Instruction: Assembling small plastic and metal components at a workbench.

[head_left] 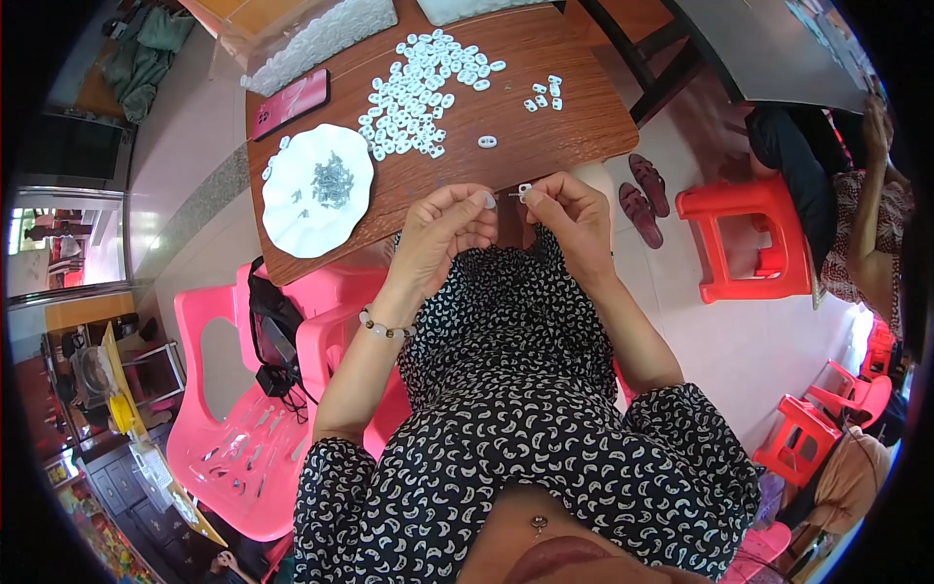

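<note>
At far L, a pink moulded-plastic chair is seen, w/ a black fabric bag hung against the pink seat beside it. On the brown wood-grain table, a flat pink phone is placed behind a white wavy-rimmed plate, on which small grey metal bits are heaped. Next, white oval two-holed plastic pcs are spread in a loose pile; one white oval pc is left apart, nr the front edge. The L hand is held just off that edge, thumb & forefinger brought together — whether anything is gripped can't be told. By the R hand, a small white plastic pc is pinched btwn thumb & forefinger. Farther R, dark-red sandals are left on the floor, nr a red plastic stool.
</note>
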Demonstrator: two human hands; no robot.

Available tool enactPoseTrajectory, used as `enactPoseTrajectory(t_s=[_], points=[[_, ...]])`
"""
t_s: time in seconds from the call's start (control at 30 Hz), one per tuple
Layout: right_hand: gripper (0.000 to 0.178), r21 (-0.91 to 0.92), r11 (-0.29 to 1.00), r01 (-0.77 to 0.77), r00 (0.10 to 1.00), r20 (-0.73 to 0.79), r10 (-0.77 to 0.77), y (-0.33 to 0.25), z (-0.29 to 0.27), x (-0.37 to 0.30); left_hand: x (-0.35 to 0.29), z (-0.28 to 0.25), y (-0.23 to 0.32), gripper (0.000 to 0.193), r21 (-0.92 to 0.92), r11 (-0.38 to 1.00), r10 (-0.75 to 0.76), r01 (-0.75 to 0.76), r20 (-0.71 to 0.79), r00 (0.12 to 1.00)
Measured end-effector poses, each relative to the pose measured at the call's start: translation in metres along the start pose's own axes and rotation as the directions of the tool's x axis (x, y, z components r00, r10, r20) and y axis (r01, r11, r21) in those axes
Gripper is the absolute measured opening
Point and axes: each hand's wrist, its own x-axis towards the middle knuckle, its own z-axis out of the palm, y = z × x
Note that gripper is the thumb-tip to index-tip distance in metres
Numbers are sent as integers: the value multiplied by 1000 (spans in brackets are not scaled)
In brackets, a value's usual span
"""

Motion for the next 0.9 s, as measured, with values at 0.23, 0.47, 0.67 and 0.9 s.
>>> enactPoseTrajectory(t_s=[0.23, 0.47, 0.67, 0.9], points=[[11, 0, 1000, 15, 1000, 18, -15, -4, 6, -4, 1, -3, -5, 22, -80, 995, 60, -63, -40, 997], [13, -71, 997, 36, 999, -3, -36, 3, 7, -7, -4, -1, -5, 28, -78, 997, 16, -23, -90, 996], [11, -150, 988, 42, 998, -33, -48, 4, 9, -8, -5, 2, -7, 24, -49, 999, 0, -4, -76, 997], [13, -161, 987, 18, 999, -48, -26, 5, 8, -8, -6, 3, -7, 26, -27, 1000, -11, 9, -80, 997]])
